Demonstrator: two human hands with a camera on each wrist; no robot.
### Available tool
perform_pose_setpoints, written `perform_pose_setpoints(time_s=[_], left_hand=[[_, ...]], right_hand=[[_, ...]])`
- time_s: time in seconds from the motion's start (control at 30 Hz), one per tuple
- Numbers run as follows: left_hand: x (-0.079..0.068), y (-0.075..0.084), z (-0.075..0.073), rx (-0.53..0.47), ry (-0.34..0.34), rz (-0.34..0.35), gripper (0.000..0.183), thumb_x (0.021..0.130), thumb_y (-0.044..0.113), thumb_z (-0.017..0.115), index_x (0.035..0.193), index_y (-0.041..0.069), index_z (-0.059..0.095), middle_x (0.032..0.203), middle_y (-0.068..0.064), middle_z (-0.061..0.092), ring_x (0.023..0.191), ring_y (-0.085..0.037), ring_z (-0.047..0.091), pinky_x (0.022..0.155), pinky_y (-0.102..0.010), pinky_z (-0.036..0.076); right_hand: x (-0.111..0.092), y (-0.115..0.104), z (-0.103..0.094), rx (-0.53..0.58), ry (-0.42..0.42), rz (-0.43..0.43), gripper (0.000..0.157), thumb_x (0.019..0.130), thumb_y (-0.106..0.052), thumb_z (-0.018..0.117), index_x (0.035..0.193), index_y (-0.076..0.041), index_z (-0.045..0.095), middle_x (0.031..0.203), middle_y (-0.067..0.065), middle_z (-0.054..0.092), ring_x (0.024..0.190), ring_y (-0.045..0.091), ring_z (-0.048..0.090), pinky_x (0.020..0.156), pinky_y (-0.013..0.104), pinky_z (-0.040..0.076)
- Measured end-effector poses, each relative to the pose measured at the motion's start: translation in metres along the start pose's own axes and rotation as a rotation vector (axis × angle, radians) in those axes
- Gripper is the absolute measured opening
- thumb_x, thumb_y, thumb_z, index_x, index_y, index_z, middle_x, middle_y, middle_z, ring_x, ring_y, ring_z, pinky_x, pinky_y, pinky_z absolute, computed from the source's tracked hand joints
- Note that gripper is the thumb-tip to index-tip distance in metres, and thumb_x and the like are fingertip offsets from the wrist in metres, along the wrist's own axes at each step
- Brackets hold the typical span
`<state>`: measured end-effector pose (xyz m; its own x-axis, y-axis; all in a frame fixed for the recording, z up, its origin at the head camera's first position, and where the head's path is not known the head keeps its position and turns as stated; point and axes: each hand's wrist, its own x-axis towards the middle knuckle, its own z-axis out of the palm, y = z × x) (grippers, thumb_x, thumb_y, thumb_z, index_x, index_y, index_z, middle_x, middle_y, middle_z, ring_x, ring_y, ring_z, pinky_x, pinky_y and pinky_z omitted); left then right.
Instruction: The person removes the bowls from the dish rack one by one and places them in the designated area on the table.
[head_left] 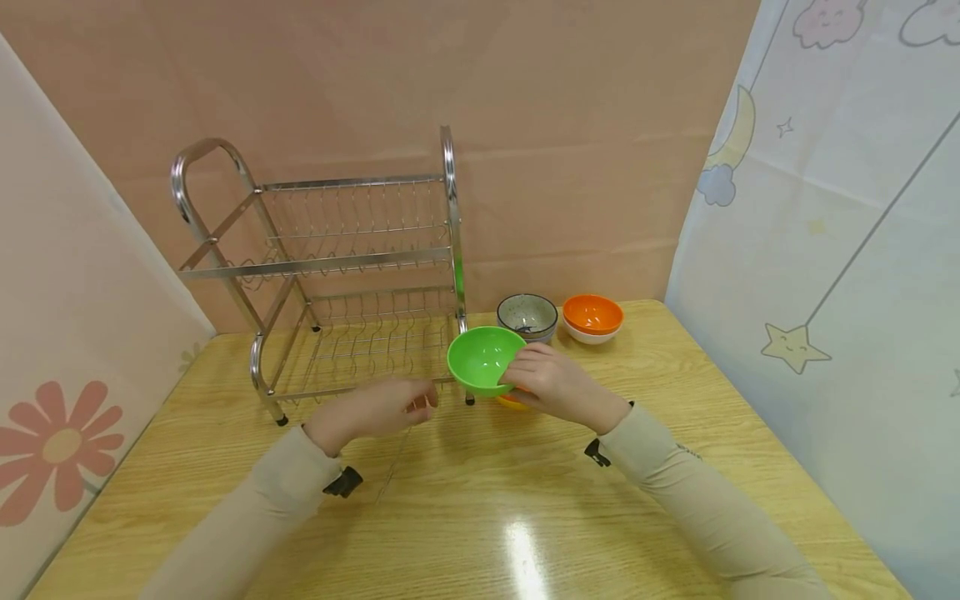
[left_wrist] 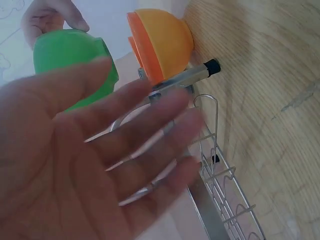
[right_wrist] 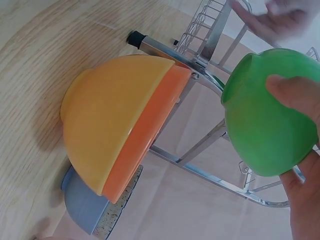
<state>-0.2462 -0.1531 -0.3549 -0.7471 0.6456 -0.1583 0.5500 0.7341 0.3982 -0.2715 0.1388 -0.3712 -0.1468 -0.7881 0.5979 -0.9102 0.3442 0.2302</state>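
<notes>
My right hand [head_left: 551, 385] pinches the rim of a green bowl [head_left: 480, 360] with its thumb and fingers, holding it above the table beside the rack. Behind and below it stands a yellow bowl [right_wrist: 110, 110] with an orange bowl [right_wrist: 150, 135] nested inside; the head view mostly hides this pair. My left hand [head_left: 378, 408] hovers in front of the rack, left of the green bowl and apart from it. Its fingers [left_wrist: 165, 115] are spread and slightly bent in the left wrist view, with nothing in them.
A two-tier metal dish rack [head_left: 337, 265] stands at the back left on the wooden table [head_left: 450, 517]. Right of it are a speckled grey bowl [head_left: 527, 313] stacked on a blue-grey bowl [right_wrist: 82, 200], and another orange bowl [head_left: 592, 313] on a white one [head_left: 591, 337].
</notes>
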Motion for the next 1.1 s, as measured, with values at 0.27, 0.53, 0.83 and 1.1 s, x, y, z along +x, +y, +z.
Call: perform_pose_setpoints(time_s=[0.27, 0.53, 0.83, 1.1], left_hand=[[-0.003, 0.000, 0.014, 0.001, -0.258, -0.102, 0.032, 0.098, 0.036, 0.057, 0.123, 0.015, 0.060, 0.106, 0.004, 0.065, 0.098, -0.014, 0.062, 0.085, -0.037, 0.050], [-0.003, 0.003, 0.017, -0.026, -0.275, -0.086, 0.032, 0.099, 0.033, 0.055, 0.125, 0.014, 0.059, 0.108, 0.002, 0.065, 0.097, -0.014, 0.061, 0.084, -0.036, 0.050], [-0.003, 0.003, 0.017, -0.021, -0.290, -0.093, 0.032, 0.099, 0.033, 0.055, 0.124, 0.014, 0.059, 0.107, 0.002, 0.064, 0.096, -0.014, 0.061, 0.083, -0.036, 0.050], [-0.002, 0.004, 0.017, -0.045, -0.303, -0.115, 0.032, 0.099, 0.033, 0.056, 0.125, 0.016, 0.058, 0.107, 0.003, 0.064, 0.095, -0.013, 0.061, 0.083, -0.036, 0.050]], right_hand=[[0.000, 0.000, -0.001, 0.010, -0.007, 0.007, 0.032, 0.067, -0.008, 0.087, 0.093, -0.012, 0.069, 0.091, -0.004, 0.073, 0.092, 0.017, 0.067, 0.089, 0.036, 0.050], [-0.004, 0.004, -0.008, 0.033, -0.006, 0.043, 0.032, 0.066, -0.004, 0.087, 0.090, -0.012, 0.068, 0.088, -0.005, 0.071, 0.089, 0.017, 0.067, 0.087, 0.037, 0.050], [-0.016, 0.024, -0.036, -0.003, 0.021, 0.160, 0.031, 0.064, -0.003, 0.087, 0.089, -0.007, 0.068, 0.086, 0.001, 0.071, 0.084, 0.021, 0.067, 0.083, 0.041, 0.052], [-0.030, 0.042, -0.062, -0.125, -0.052, 0.288, 0.033, 0.062, -0.005, 0.087, 0.087, -0.004, 0.066, 0.082, 0.006, 0.071, 0.075, 0.024, 0.066, 0.078, 0.044, 0.052]])
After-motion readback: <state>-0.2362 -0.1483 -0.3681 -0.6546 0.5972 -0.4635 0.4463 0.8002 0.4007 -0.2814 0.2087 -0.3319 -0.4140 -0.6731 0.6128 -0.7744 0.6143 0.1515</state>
